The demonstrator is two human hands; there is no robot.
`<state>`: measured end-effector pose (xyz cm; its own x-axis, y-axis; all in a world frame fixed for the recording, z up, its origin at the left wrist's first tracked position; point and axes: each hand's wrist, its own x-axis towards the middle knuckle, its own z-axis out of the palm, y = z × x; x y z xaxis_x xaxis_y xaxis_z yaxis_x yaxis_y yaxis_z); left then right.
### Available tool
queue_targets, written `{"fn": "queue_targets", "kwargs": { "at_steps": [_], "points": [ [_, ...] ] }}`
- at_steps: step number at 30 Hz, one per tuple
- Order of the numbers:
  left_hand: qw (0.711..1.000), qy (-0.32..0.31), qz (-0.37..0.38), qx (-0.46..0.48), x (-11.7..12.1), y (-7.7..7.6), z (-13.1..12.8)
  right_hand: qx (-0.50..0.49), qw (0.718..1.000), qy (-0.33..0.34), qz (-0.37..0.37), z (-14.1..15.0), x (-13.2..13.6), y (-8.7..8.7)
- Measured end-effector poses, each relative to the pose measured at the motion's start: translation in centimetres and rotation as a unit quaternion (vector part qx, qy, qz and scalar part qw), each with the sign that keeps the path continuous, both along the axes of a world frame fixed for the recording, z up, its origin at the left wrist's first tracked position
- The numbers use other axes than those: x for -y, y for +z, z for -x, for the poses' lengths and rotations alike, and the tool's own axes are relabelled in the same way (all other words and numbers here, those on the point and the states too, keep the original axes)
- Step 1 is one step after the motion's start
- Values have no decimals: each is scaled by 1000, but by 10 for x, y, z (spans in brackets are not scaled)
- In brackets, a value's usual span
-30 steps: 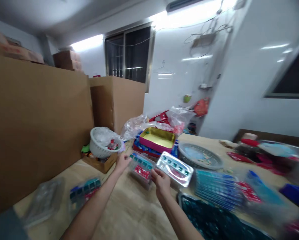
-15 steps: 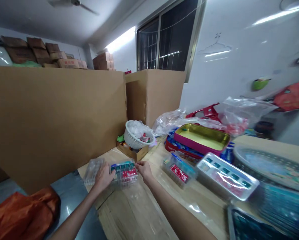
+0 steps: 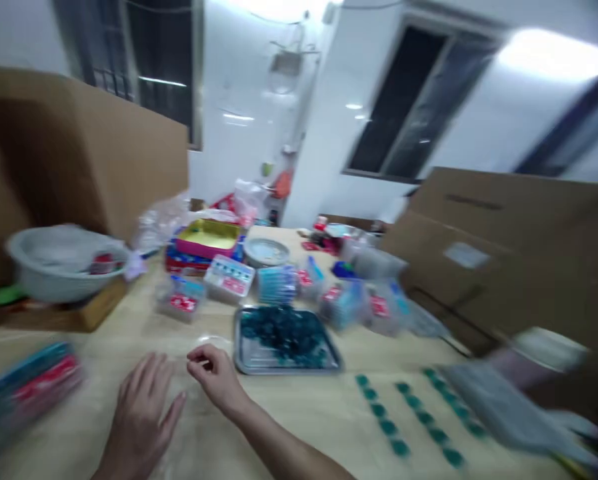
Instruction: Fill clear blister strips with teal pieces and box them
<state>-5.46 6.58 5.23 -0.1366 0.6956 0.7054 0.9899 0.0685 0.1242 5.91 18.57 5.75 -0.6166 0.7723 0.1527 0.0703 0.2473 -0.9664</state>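
1. The left hand is palm down over the table, its fingers extended and slightly spread, with nothing visible in them; perhaps it steadies the person.
2. The right hand is just right of those fingers, thumb and forefinger curled together; blur makes it impossible to tell whether they pinch anything.
3. Just beyond and right of the right fingers sits the tray, heaped with teal pieces, presumably for a short reach.
4. Well right of both hands' fingers, discs lie in three rows, probably spaced to stay separate.
5. Left of the left fingers lies a pack, seemingly kept aside.
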Motion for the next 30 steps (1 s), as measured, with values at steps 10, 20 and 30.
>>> {"fn": "queue_targets", "kwargs": {
  "at_steps": [10,20,30],
  "points": [
    [825,-417,370,92,-79,-18,-242,350,798,-452,-191,-377,-75,-8],
    [779,-476,403,55,-90,-19,-315,365,842,-383,-107,-432,-46,-39],
    [893,-375,185,-163,27,-62,-180,311,920,-211,-111,-327,30,-49]
  ]
}}
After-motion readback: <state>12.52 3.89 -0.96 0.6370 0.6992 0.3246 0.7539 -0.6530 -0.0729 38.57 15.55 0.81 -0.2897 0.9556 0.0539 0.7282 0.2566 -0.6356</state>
